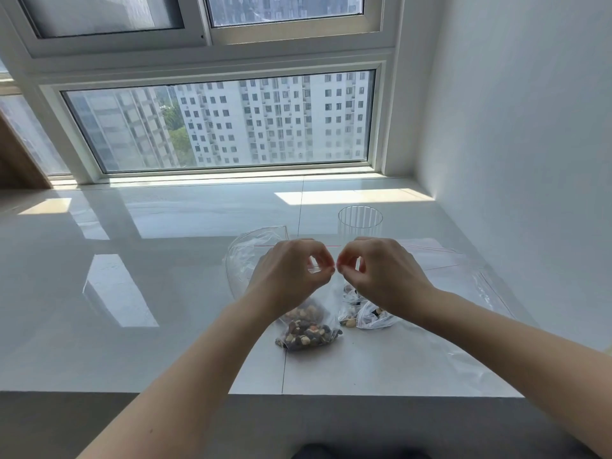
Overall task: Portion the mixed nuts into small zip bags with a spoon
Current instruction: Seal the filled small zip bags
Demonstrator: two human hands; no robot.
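Note:
My left hand and my right hand are raised side by side above the sill, each pinching the top edge of a small clear zip bag between thumb and fingertips. Mixed nuts sit in the bottom of that hanging bag, partly hidden by my left wrist. A filled small bag of nuts lies flat on the white sill below. Another bag with nuts lies under my right wrist. No spoon is visible.
A ribbed clear glass cup stands behind my hands. A large open clear bag lies to the left, and empty zip bags with red lines lie at right. The white wall rises close on the right, and the sill's front edge is near.

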